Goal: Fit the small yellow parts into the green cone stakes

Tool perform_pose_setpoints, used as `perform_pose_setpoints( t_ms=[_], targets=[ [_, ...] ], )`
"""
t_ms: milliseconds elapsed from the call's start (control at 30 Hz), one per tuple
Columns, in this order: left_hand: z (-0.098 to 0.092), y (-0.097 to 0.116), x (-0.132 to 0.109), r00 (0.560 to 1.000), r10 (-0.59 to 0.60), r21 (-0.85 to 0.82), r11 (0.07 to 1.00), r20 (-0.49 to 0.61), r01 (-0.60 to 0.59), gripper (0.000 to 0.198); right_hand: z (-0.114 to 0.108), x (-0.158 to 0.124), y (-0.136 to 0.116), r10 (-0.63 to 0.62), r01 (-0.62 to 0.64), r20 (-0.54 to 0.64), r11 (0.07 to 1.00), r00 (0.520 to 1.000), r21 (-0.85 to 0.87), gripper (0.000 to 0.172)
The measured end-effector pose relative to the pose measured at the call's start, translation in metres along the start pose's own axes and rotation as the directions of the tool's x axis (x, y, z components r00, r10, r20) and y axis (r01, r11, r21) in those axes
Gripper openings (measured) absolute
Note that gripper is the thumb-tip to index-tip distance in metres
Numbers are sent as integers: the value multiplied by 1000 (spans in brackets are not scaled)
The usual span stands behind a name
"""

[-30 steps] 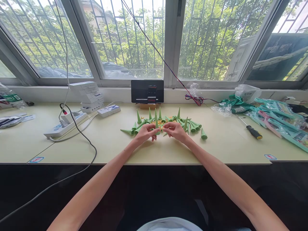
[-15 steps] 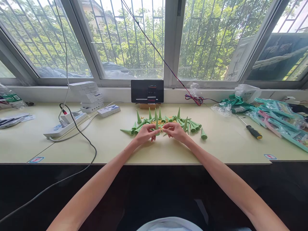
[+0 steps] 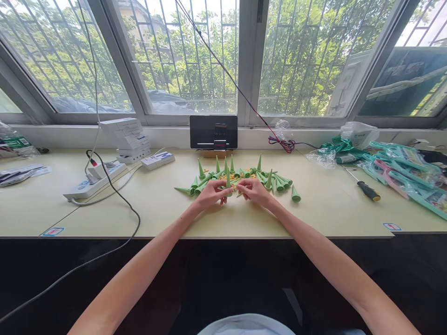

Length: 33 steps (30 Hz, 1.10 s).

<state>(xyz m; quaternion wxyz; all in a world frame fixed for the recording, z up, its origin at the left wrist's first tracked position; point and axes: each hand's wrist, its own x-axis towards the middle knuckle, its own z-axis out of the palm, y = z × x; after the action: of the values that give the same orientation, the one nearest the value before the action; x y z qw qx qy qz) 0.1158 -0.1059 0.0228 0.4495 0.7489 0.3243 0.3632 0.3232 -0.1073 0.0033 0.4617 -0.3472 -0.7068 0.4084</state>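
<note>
Near the middle of the table, my left hand [image 3: 213,193] is closed around the lower part of a green cone [image 3: 228,179], which points upward. My right hand [image 3: 254,190] is a short way to its right, thumb and forefinger pinched together. Whatever sits in that pinch is too small to make out. Behind both hands lies a pile of small yellow-orange pieces [image 3: 246,174]. More green cones surround the pile; several stand on their wide ends, while others, such as one cone [image 3: 280,184] on the right, lie on their sides.
A screwdriver [image 3: 368,191] and packaged turquoise items [image 3: 415,172] lie on the right. To the left are a power strip [image 3: 94,184], a dark cable [image 3: 134,218] and stacked white boxes [image 3: 127,139]. A black screen [image 3: 206,132] stands at the back.
My right hand has drawn slightly away from the cone in my left hand, widening the gap between the fingertips. My left hand keeps its hold.
</note>
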Motion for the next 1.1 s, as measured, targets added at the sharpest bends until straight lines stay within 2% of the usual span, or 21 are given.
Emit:
perform_pose_setpoints(
  t_ms=[467, 600, 767, 1100],
  targets=[
    [0, 0, 1, 1000, -4, -1, 1000, 0, 4, 40, 1, 0, -4, 18, -18, 12, 999, 1000, -42, 52],
    [0, 1, 0, 1000, 5, -10, 1000, -1, -5, 38, 0, -1, -5, 5, -5, -10, 1000, 1000, -9, 42],
    [1, 3, 0, 1000, 11, -9, 1000, -2, -11, 38, 0, -3, -5, -9, 9, 27, 1000, 1000, 9, 37],
    [1, 2, 0, 1000, 14, -5, 1000, 4, -14, 38, 0, -4, -10, 9, -8, 52, 1000, 999, -25, 36]
  ],
)
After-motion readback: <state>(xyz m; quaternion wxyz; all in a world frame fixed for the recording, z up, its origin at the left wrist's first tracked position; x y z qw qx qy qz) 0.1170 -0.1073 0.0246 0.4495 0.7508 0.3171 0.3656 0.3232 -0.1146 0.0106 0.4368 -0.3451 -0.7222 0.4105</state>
